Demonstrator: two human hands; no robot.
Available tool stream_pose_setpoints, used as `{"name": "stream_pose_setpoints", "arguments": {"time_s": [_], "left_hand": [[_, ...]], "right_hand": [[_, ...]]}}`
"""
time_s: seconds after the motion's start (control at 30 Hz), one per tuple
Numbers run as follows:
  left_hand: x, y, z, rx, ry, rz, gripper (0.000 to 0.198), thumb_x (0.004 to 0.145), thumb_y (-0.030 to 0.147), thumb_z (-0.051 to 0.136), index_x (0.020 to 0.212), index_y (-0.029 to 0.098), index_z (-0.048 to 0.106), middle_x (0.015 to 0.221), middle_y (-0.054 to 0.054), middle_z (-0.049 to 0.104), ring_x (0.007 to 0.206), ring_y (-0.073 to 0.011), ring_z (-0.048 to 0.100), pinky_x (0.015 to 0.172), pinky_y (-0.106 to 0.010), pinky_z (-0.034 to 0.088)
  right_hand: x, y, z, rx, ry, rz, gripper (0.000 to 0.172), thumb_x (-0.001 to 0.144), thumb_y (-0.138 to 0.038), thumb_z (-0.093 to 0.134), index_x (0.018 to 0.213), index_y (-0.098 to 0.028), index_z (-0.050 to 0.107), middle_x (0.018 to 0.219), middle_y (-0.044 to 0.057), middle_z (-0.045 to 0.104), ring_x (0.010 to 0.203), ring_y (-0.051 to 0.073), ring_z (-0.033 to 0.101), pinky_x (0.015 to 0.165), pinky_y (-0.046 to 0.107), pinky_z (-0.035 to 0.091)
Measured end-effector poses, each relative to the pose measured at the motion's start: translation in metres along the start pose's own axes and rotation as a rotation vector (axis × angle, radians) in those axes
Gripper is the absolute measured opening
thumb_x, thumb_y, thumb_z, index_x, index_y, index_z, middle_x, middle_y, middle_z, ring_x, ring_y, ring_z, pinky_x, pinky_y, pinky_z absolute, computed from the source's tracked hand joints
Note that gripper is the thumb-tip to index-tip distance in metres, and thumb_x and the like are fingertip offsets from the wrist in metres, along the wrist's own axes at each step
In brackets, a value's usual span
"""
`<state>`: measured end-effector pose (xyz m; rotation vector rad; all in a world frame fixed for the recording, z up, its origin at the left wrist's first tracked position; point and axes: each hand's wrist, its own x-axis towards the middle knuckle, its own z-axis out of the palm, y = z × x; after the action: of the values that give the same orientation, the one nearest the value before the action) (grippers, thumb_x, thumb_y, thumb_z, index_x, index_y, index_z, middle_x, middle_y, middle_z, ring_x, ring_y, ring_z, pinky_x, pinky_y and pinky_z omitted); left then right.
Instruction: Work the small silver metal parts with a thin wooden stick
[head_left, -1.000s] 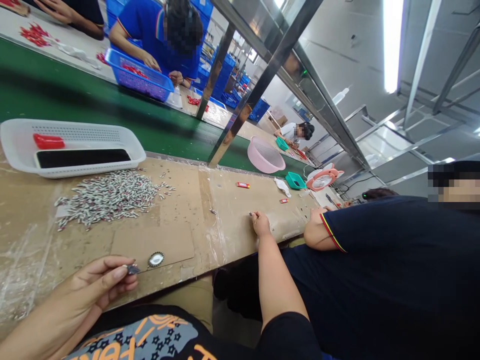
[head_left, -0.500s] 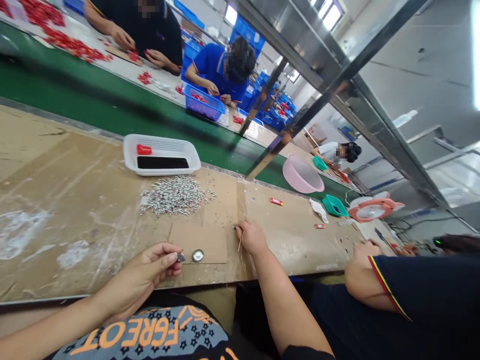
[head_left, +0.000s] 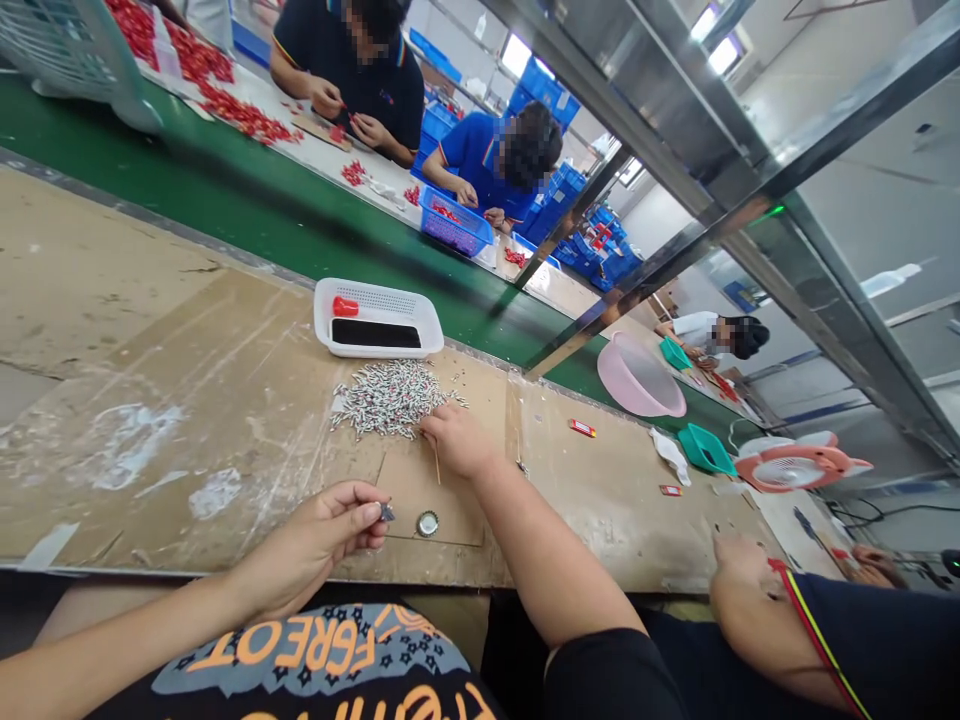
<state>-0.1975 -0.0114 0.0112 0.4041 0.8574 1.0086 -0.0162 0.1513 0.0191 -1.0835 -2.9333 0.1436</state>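
Observation:
My left hand (head_left: 330, 530) hovers at the near table edge, fingers pinched on a small dark metal piece (head_left: 387, 513). Just right of it a small round metal cap (head_left: 427, 523) lies on a cardboard sheet (head_left: 457, 505). My right hand (head_left: 457, 440) reaches across that sheet to the near edge of a pile of small silver-and-red parts (head_left: 390, 395). Its fingers are closed on a thin wooden stick (head_left: 437, 465) that points down toward me.
A white tray (head_left: 427, 325) with a red item and a black slab stands behind the pile. Beyond runs a green belt (head_left: 225, 210), with people at work across it. A pink basin (head_left: 641, 375), teal baskets, a fan and a co-worker's hand (head_left: 739, 560) are at right.
My right hand has moved left along the table with the stick, from the bare tabletop to the pile of small parts. My left hand keeps its pinch on the metal piece.

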Motion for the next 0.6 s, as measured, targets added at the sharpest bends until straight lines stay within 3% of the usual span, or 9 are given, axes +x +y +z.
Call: {"name": "stream_pose_setpoints", "arguments": {"time_s": [0.17, 0.27, 0.4, 0.47, 0.6], "left_hand": [[0.004, -0.001, -0.005, -0.019, -0.029, -0.013, 0.018, 0.075, 0.029, 0.071, 0.087, 0.019, 0.063, 0.075, 0.001, 0.062, 0.072, -0.0114, 0.060, 0.073, -0.026, 0.050], [0.004, -0.001, -0.006, -0.017, -0.029, -0.001, 0.017, 0.076, 0.029, 0.070, 0.087, 0.019, 0.063, 0.075, 0.001, 0.062, 0.073, -0.0114, 0.059, 0.073, -0.026, 0.049], [0.002, -0.002, -0.007, -0.013, -0.040, 0.022, 0.015, 0.078, 0.028, 0.068, 0.089, 0.019, 0.062, 0.077, 0.001, 0.061, 0.075, -0.0114, 0.059, 0.073, -0.026, 0.049], [0.002, -0.001, -0.007, -0.011, -0.054, 0.032, 0.014, 0.079, 0.028, 0.067, 0.089, 0.020, 0.062, 0.078, 0.001, 0.061, 0.077, -0.0116, 0.058, 0.073, -0.026, 0.049], [0.002, -0.001, -0.004, 0.000, -0.076, 0.043, 0.012, 0.080, 0.027, 0.066, 0.088, 0.019, 0.063, 0.087, -0.001, 0.062, 0.081, -0.0120, 0.058, 0.074, -0.025, 0.048]], "right_hand": [[0.013, -0.003, -0.004, -0.130, -0.117, -0.061, 0.020, 0.091, -0.021, 0.045, 0.092, -0.021, 0.065, 0.089, 0.005, 0.059, 0.084, 0.018, 0.050, 0.081, 0.031, 0.036], [0.015, -0.004, -0.004, -0.136, -0.106, -0.026, 0.016, 0.087, -0.019, 0.048, 0.086, -0.020, 0.064, 0.086, 0.006, 0.058, 0.081, 0.019, 0.050, 0.075, 0.030, 0.038], [0.007, -0.007, -0.011, -0.114, -0.034, 0.032, 0.013, 0.084, -0.016, 0.048, 0.084, -0.017, 0.061, 0.091, 0.008, 0.058, 0.087, 0.020, 0.050, 0.078, 0.031, 0.039], [-0.004, -0.011, -0.018, 0.030, 0.070, 0.073, 0.012, 0.082, -0.013, 0.048, 0.083, -0.017, 0.060, 0.090, 0.007, 0.058, 0.087, 0.018, 0.051, 0.079, 0.030, 0.040], [-0.034, -0.030, -0.026, 0.535, 0.283, 0.150, 0.012, 0.077, -0.011, 0.049, 0.084, -0.018, 0.056, 0.083, 0.002, 0.059, 0.076, 0.013, 0.053, 0.071, 0.026, 0.042]]}}
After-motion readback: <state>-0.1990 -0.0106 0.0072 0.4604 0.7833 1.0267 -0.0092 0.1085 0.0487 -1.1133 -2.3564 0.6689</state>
